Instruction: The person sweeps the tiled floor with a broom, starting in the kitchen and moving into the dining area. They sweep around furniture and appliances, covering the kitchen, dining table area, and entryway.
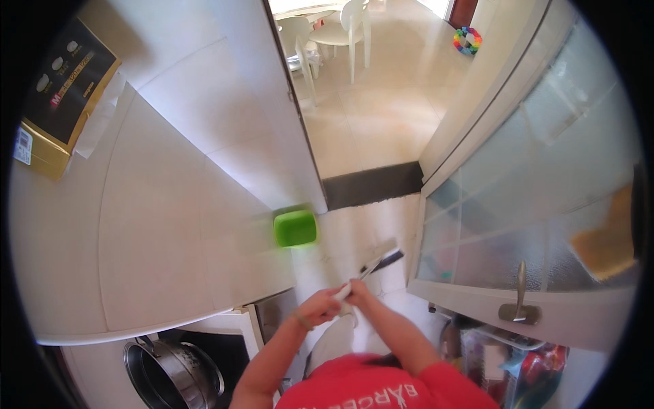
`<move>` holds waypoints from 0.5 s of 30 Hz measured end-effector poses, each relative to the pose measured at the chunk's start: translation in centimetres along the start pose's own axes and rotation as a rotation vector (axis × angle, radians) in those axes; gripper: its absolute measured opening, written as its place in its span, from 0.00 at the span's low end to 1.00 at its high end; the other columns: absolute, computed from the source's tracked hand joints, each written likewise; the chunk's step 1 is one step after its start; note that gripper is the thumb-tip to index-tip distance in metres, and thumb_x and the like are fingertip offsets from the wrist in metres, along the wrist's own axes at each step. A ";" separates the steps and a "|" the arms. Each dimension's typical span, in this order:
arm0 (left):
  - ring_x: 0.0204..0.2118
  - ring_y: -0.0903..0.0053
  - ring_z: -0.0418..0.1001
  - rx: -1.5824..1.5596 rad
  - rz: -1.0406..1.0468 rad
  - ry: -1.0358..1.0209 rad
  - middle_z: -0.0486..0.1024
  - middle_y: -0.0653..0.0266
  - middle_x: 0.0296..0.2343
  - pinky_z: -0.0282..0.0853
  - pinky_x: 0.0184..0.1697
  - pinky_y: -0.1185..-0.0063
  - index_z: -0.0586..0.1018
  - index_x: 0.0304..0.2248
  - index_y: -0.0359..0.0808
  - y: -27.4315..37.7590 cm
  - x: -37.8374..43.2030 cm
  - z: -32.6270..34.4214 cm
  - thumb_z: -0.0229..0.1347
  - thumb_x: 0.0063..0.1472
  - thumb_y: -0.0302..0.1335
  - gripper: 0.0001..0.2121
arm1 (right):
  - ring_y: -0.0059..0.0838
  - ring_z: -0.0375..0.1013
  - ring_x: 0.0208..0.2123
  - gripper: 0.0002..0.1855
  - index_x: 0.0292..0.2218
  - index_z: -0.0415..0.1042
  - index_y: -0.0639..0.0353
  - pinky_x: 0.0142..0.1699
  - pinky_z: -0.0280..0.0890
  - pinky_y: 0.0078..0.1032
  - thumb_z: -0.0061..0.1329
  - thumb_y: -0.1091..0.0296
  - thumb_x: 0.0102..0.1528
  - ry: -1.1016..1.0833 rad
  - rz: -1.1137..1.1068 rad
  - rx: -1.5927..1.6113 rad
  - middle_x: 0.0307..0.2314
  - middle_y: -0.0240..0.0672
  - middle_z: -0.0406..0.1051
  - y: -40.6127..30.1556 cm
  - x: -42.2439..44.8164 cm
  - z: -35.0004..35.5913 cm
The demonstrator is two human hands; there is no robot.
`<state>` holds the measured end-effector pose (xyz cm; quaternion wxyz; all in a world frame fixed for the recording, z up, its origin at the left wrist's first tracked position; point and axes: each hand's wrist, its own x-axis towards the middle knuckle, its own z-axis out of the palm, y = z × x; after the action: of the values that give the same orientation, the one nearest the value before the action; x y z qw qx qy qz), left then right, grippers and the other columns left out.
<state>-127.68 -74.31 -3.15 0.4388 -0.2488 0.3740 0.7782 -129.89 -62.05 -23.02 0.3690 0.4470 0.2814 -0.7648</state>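
Observation:
Both my hands are wrapped around the white handle (342, 293) of a broom in front of my body. My left hand (321, 305) is nearer the handle's top end, and my right hand (359, 293) grips right beside it. The broom slants away from me to the right. Its white head with dark bristles (389, 262) is at the pale tiled floor (327, 260), short of the dark door sill. To the left of the broom head stands a green bin (296, 228), close to the door frame; nothing can be made out inside it.
A dark sill (373, 185) crosses the doorway. A frosted glass door (511, 204) stands swung at the right. Steel pots (173, 373) sit low left, below a pale surface (153, 230) bearing a tissue pack (71, 92). Plastic containers (500, 363) stand lower right; chairs (342, 36) stand beyond.

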 end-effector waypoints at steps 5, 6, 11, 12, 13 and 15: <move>0.08 0.88 0.50 -0.104 0.057 0.057 0.55 0.68 0.13 0.43 0.07 0.89 0.48 0.43 0.40 -3.4 5.3 1.5 0.41 0.43 0.17 0.26 | 0.28 0.58 0.14 0.05 0.25 0.53 0.63 0.18 0.58 0.25 0.33 0.72 0.44 0.113 -0.141 -0.114 0.14 0.38 0.56 -7.2 -1.4 -0.7; 0.08 0.86 0.51 0.002 0.030 0.091 0.55 0.68 0.13 0.44 0.07 0.88 0.50 0.41 0.39 -4.7 5.8 2.4 0.41 0.44 0.20 0.22 | 0.27 0.57 0.13 0.05 0.25 0.53 0.62 0.17 0.57 0.23 0.33 0.72 0.44 0.116 -0.188 -0.189 0.13 0.37 0.56 -7.8 -2.9 -0.6; 0.13 0.79 0.60 0.113 -0.222 -0.030 0.58 0.65 0.17 0.59 0.14 0.82 0.53 0.31 0.38 -6.5 4.6 8.4 0.41 0.50 0.27 0.10 | 0.22 0.55 0.09 0.06 0.28 0.52 0.59 0.11 0.53 0.17 0.34 0.74 0.45 0.017 -0.201 -0.427 0.10 0.32 0.55 -9.9 -9.2 -1.5; 0.15 0.78 0.62 0.054 -0.255 -0.089 0.59 0.64 0.18 0.61 0.16 0.81 0.53 0.31 0.38 -6.3 4.2 9.6 0.41 0.50 0.27 0.10 | 0.21 0.57 0.09 0.07 0.29 0.53 0.58 0.11 0.54 0.18 0.35 0.74 0.44 0.069 -0.185 -0.516 0.10 0.31 0.55 -10.2 -10.6 -1.0; 0.16 0.77 0.63 -0.008 -0.288 -0.140 0.60 0.63 0.18 0.63 0.18 0.80 0.53 0.31 0.37 -6.4 4.2 10.3 0.42 0.50 0.27 0.10 | 0.21 0.56 0.09 0.07 0.28 0.53 0.58 0.10 0.54 0.18 0.35 0.74 0.43 0.076 -0.177 -0.608 0.10 0.31 0.55 -10.1 -11.2 -0.7; 0.18 0.75 0.65 0.042 -0.138 -0.352 0.62 0.61 0.19 0.65 0.22 0.78 0.56 0.30 0.35 -10.8 7.7 9.3 0.42 0.50 0.26 0.09 | 0.20 0.55 0.08 0.05 0.25 0.54 0.59 0.10 0.53 0.17 0.36 0.75 0.42 0.085 -0.165 -0.797 0.10 0.32 0.55 -10.1 -12.1 0.1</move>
<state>-122.64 -59.43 -7.10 0.5548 -0.1245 0.2896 0.7700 -134.26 -52.59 -11.15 0.4387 0.2761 0.6056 -0.6037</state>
